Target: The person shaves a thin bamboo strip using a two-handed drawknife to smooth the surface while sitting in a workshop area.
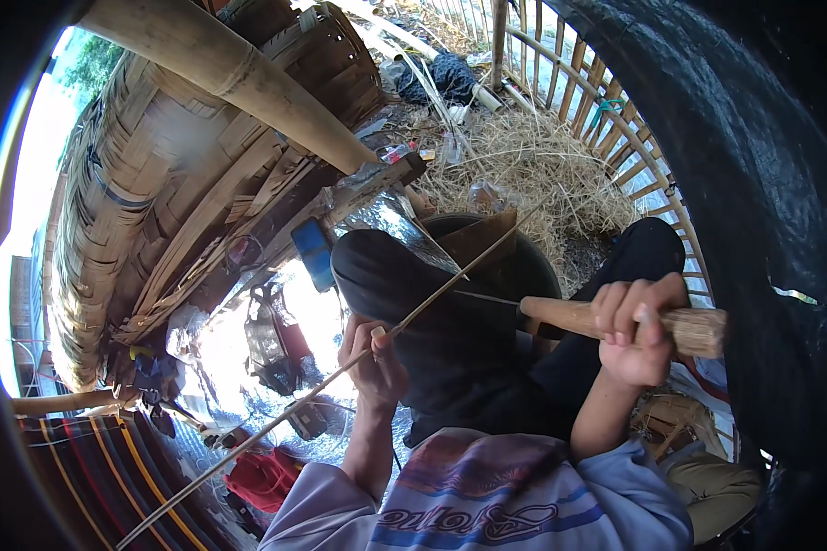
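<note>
The left hand (372, 354) is pinching a long thin pale bamboo strip (276, 422), running diagonally from lower left to upper right across the black-clad knee (404, 275), while the right hand (636, 332) is gripping a brown wooden-handled knife (616, 321), its fingers curled tight, blade pointing left toward the strip.

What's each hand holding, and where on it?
Left hand pinches a thin bamboo strip near mid-length. Right hand has a fist grip around the wooden handle of a knife, towards its butt end.
</note>
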A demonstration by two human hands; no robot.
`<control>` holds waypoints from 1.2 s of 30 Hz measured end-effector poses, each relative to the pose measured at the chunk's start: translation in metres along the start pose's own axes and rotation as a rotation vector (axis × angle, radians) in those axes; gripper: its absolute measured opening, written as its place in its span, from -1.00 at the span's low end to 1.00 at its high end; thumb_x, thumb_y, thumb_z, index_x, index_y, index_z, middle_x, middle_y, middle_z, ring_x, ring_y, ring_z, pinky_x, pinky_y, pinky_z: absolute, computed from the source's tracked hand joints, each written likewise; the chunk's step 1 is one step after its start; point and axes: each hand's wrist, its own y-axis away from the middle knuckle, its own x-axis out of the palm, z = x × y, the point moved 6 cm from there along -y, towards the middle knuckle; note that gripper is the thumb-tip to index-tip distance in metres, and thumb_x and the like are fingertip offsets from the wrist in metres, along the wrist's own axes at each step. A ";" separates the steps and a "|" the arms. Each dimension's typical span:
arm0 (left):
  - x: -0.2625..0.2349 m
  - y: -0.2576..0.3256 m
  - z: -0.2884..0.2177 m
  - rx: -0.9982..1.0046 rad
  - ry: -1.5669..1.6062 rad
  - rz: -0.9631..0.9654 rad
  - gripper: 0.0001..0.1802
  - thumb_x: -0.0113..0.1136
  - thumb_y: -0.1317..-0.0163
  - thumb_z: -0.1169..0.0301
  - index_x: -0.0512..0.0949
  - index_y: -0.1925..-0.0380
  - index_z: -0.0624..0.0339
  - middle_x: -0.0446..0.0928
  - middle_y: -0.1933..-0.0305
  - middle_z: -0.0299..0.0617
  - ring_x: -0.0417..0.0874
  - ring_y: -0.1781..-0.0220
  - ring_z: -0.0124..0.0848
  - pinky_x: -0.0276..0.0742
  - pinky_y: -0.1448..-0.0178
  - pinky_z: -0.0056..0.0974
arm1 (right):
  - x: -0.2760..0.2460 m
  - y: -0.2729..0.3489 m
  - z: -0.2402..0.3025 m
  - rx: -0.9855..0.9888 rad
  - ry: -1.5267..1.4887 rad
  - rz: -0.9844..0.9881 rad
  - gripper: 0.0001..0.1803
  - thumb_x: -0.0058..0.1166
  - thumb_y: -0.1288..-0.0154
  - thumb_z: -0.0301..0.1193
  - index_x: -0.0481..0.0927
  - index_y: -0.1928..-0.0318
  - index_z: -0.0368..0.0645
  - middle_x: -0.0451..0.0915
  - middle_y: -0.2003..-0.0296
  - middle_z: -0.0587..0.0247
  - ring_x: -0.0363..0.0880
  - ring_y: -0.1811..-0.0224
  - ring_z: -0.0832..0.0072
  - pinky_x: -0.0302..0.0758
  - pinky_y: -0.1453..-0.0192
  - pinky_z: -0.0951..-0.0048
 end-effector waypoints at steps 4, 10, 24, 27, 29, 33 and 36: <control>0.010 -0.004 0.005 -0.091 -0.069 0.094 -0.56 -0.15 -0.44 0.24 0.37 0.57 0.33 0.29 0.59 -0.04 0.34 0.61 -0.16 0.18 0.51 -0.16 | -0.013 0.001 0.048 -0.236 0.007 -0.154 -0.76 -0.07 -0.35 -0.23 0.22 0.32 -0.04 0.22 0.70 0.46 0.14 0.73 0.67 0.23 0.51 0.55; 0.033 -0.009 0.004 -0.138 -0.173 0.203 -0.61 -0.11 -0.43 0.31 0.34 0.58 0.30 0.29 0.57 -0.05 0.35 0.58 -0.10 0.18 0.48 -0.10 | 0.026 0.020 0.046 -0.246 -0.066 -0.115 -0.73 0.00 -0.39 -0.26 0.18 0.22 -0.04 0.33 0.59 0.40 0.32 0.65 0.62 0.43 0.44 0.48; 0.025 -0.009 0.004 -0.139 -0.166 0.096 -0.64 -0.14 -0.42 0.36 0.39 0.56 0.31 0.30 0.56 -0.07 0.35 0.58 -0.17 0.18 0.48 -0.15 | 0.047 0.031 0.024 -0.209 -0.146 -0.147 -0.70 0.09 -0.30 -0.46 0.18 0.20 -0.13 0.38 0.59 0.26 0.36 0.68 0.50 0.46 0.57 0.42; 0.023 -0.006 0.007 -0.157 -0.176 0.081 -0.63 -0.14 -0.42 0.36 0.37 0.58 0.31 0.29 0.57 -0.06 0.33 0.59 -0.16 0.17 0.48 -0.14 | 0.059 0.035 0.027 -0.326 -0.092 0.121 -0.67 0.14 -0.22 -0.52 0.19 0.21 -0.14 0.43 0.57 0.19 0.45 0.65 0.45 0.48 0.59 0.38; 0.023 -0.005 0.009 -0.171 -0.169 0.072 -0.63 -0.14 -0.43 0.36 0.35 0.58 0.31 0.28 0.58 -0.06 0.32 0.60 -0.16 0.17 0.49 -0.14 | 0.065 0.040 0.038 -0.353 -0.065 0.122 -0.66 0.16 -0.18 -0.55 0.20 0.24 -0.15 0.42 0.59 0.19 0.44 0.67 0.44 0.49 0.60 0.37; 0.024 -0.005 0.002 -0.156 -0.167 0.009 -0.58 -0.21 -0.43 0.31 0.32 0.60 0.35 0.26 0.62 -0.10 0.26 0.61 -0.29 0.13 0.47 -0.17 | 0.069 0.036 0.032 -0.386 -0.005 0.181 -0.64 0.19 -0.15 -0.57 0.21 0.26 -0.16 0.44 0.58 0.17 0.44 0.67 0.42 0.49 0.61 0.39; 0.026 -0.006 0.000 -0.150 -0.172 -0.004 -0.59 -0.19 -0.44 0.31 0.32 0.59 0.34 0.26 0.60 -0.07 0.28 0.60 -0.21 0.14 0.48 -0.15 | 0.075 0.030 0.025 -0.364 0.066 0.292 -0.65 0.19 -0.14 -0.58 0.22 0.27 -0.17 0.45 0.58 0.16 0.46 0.66 0.41 0.50 0.60 0.40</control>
